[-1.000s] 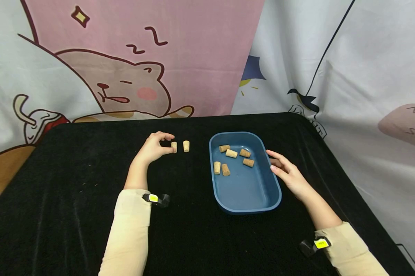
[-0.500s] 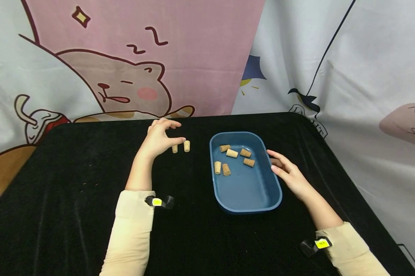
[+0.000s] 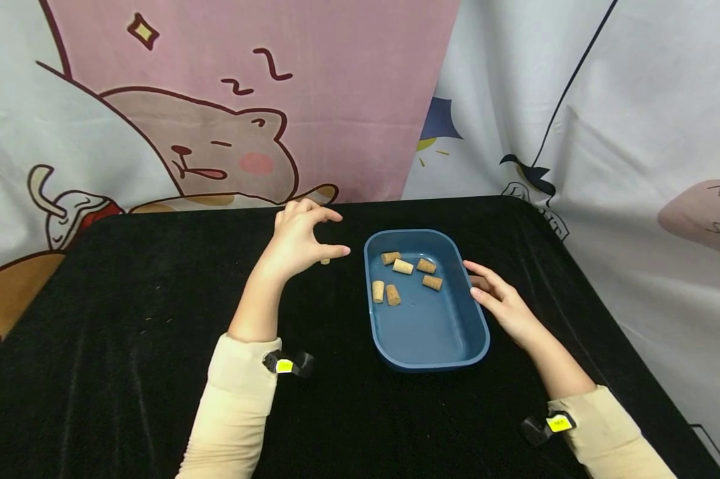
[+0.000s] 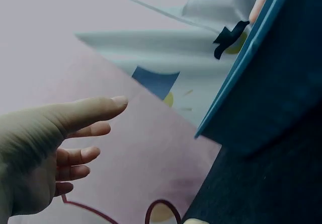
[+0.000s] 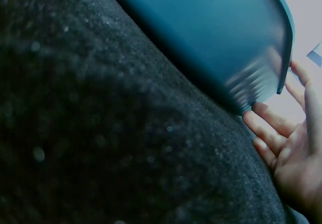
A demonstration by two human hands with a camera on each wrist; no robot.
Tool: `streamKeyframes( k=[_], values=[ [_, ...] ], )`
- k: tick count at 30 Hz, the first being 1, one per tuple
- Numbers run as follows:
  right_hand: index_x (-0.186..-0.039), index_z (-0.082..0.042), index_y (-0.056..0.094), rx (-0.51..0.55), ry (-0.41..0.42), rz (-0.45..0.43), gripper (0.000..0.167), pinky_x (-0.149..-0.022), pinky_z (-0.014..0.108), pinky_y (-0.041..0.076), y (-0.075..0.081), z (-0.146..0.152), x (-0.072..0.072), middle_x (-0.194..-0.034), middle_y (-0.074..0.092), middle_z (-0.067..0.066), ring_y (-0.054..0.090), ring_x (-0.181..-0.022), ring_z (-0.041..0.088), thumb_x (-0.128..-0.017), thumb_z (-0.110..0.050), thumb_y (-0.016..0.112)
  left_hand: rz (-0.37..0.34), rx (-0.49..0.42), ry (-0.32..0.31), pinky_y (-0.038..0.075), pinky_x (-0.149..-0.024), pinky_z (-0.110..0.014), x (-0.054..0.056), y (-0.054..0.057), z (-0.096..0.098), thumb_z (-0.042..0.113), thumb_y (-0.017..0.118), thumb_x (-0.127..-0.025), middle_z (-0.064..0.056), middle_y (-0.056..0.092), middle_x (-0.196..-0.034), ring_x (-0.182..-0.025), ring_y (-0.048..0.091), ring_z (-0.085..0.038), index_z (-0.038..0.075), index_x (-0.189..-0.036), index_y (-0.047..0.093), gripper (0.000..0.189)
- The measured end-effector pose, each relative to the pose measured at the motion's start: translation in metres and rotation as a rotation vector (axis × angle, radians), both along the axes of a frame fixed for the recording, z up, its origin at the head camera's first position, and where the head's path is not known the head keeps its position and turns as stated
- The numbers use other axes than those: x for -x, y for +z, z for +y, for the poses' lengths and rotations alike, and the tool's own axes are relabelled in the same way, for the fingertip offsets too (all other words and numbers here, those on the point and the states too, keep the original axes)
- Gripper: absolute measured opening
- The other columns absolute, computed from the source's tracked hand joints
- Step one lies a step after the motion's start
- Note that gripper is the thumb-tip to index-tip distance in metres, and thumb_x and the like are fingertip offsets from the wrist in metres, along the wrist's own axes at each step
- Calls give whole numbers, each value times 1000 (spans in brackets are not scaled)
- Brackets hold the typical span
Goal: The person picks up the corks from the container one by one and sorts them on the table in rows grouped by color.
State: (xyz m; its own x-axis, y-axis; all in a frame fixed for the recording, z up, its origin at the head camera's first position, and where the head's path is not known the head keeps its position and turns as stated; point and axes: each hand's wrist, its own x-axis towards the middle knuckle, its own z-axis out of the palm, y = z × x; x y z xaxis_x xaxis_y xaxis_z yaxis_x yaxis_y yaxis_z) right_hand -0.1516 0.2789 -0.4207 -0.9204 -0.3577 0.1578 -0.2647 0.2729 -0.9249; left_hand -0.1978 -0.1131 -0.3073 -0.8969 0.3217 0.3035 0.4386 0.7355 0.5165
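Note:
My left hand [image 3: 300, 238] hovers over the black cloth left of the blue tray [image 3: 427, 339], thumb and fingers apart with nothing between them. Just below its thumb, a sliver of a pale cork [image 3: 325, 261] shows; the hand hides the rest, and a second cork seen earlier is out of sight. At the bottom of the left wrist view a pale cork top [image 4: 195, 222] peeks in. My right hand [image 3: 499, 299] touches the tray's right side with extended fingers. Inside the tray lie several corks [image 3: 402, 266], grouped toward its far and left parts.
A black cloth [image 3: 126, 399] covers the table, with a few tiny crumbs on its left part. Behind the far edge hangs a printed curtain [image 3: 348, 100] with a cartoon bear. Cameras are strapped to both wrists.
My left hand has moved right and slightly away from me, from beside the left cork to above the two loose corks, its fingers spreading. The right hand and tray stay put.

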Motion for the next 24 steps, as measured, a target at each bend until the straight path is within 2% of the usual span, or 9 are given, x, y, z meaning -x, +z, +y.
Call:
streamKeyframes(
  k=[7, 12, 15, 18, 24],
  values=[
    [-149, -9, 31, 0, -4, 9, 48, -85, 27, 47, 0, 0, 0, -131, 48, 30, 58, -107, 9, -102, -12, 42, -1, 118, -65, 25, -95, -45, -9, 5, 18, 41, 84, -71, -5, 50, -109, -108, 39, -26, 18, -116, 67, 53],
    [-149, -10, 31, 1, -5, 5, 48, -84, 27, 48, 0, 0, -1, -131, 47, 30, 58, -107, 9, -102, -13, 42, -52, 169, -125, 26, -96, -45, -13, 2, 31, 44, 83, -71, -5, 48, -112, -110, 37, -25, 20, -118, 67, 56],
    [-149, -9, 31, 3, -3, 7, 48, -84, 27, 48, 0, 0, -1, -131, 47, 30, 58, -107, 9, -102, -12, 42, -120, 200, -109, 32, -89, -49, -14, -2, 37, 47, 82, -70, -3, 45, -115, -111, 34, -25, 24, -121, 65, 58],
    [-149, -10, 31, -2, -6, 8, 48, -84, 27, 48, 0, 0, -1, -130, 48, 30, 58, -106, 10, -102, -12, 42, -153, 220, -101, 33, -86, -49, -15, -7, 43, 47, 83, -70, -3, 44, -114, -109, 34, -25, 25, -121, 65, 59],
    [-149, -9, 31, -9, -6, 5, 48, -84, 27, 48, 1, -1, -1, -131, 47, 31, 58, -107, 9, -102, -12, 42, -123, 259, -115, 26, -90, -43, -13, -18, 50, 46, 82, -71, -6, 41, -108, -102, 34, -24, 21, -120, 66, 58]
  ],
)
